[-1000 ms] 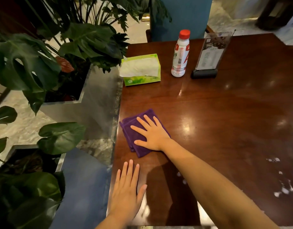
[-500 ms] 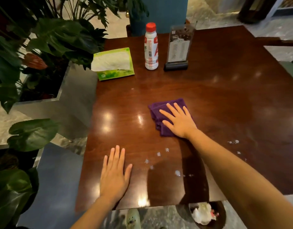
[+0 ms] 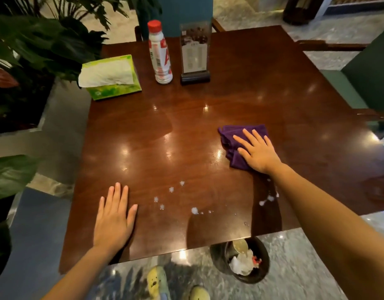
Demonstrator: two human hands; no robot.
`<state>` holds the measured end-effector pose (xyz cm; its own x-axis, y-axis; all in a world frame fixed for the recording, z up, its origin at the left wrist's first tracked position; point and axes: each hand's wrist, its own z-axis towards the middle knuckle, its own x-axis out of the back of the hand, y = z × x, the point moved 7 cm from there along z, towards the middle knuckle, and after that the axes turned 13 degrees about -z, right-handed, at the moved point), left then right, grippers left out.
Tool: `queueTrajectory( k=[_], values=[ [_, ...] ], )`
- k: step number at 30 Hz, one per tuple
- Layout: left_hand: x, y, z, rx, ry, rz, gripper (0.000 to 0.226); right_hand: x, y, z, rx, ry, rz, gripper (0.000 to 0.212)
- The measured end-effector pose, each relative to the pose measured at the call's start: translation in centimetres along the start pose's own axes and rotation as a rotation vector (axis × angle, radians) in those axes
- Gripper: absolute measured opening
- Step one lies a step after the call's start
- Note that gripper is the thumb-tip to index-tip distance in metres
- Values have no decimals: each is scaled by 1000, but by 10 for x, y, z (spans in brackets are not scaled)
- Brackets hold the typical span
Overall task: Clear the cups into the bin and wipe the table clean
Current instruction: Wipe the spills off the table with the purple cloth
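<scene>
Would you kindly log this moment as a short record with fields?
table: glossy dark wooden table
right hand: right hand flat on the folded purple cloth
left hand: left hand flat on the wood
mess: white droplets near the front edge
bin: round dark bin on the floor, holding white rubbish
far edge: green tissue box, red-capped white bottle, menu stand

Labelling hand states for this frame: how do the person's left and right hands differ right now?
The left hand lies flat on the bare brown wooden table near its front edge; the right hand presses a folded purple cloth farther out. The left fingers are together, the right ones spread. Both are palm down, grasping nothing.
</scene>
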<state>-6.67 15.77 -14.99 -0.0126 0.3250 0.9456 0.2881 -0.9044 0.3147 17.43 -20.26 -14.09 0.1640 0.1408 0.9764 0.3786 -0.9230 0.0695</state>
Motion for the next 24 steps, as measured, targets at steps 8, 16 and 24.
queueTrajectory(
  k=[8,16,24],
  values=[
    [-6,-7,2,23,-15,-5,76,-12,53,-62,-29,17,61,47],
    [-5,-6,2,36,-10,-21,70,-27,15,-128,-62,53,7,57],
    [-2,-1,1,30,-17,-32,67,-27,-84,-151,-103,64,-5,65]
  ],
)
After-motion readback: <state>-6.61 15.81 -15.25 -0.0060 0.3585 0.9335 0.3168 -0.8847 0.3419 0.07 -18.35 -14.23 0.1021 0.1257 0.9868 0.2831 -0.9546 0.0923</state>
